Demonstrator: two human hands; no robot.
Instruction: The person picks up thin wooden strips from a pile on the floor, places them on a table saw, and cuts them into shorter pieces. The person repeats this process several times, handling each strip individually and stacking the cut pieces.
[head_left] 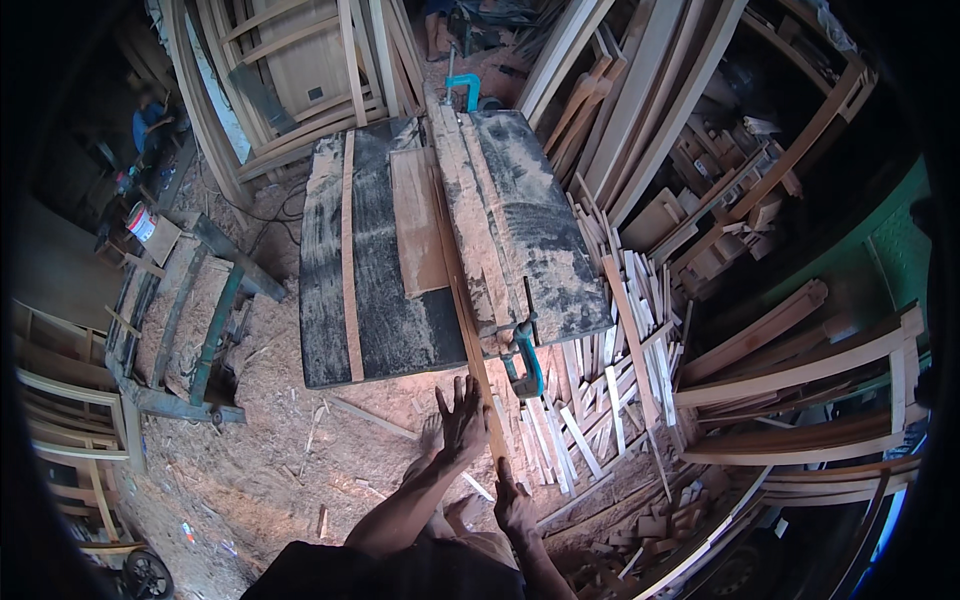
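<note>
A long, narrow wooden strip [472,335] lies lengthwise on a dark, sawdust-covered worktable [405,335] and sticks out over its near edge. My right hand [515,508] is closed round the strip's near end. Just off the table's near edge, my left hand [460,425] is beside the strip with its fingers spread, seemingly against its left side. Right of the strip runs a pale guide board [470,215] dusted with sawdust. A teal clamp [526,365] sits at its near end and another teal clamp [463,88] at its far end.
A flat brown board [418,225] and a thin strip [348,250] lie on the table's left half. Loose offcuts [590,420] cover the floor at right. Wooden frames [290,60] lean at the back. A low bench [180,320] stands left; a person [148,125] is far left.
</note>
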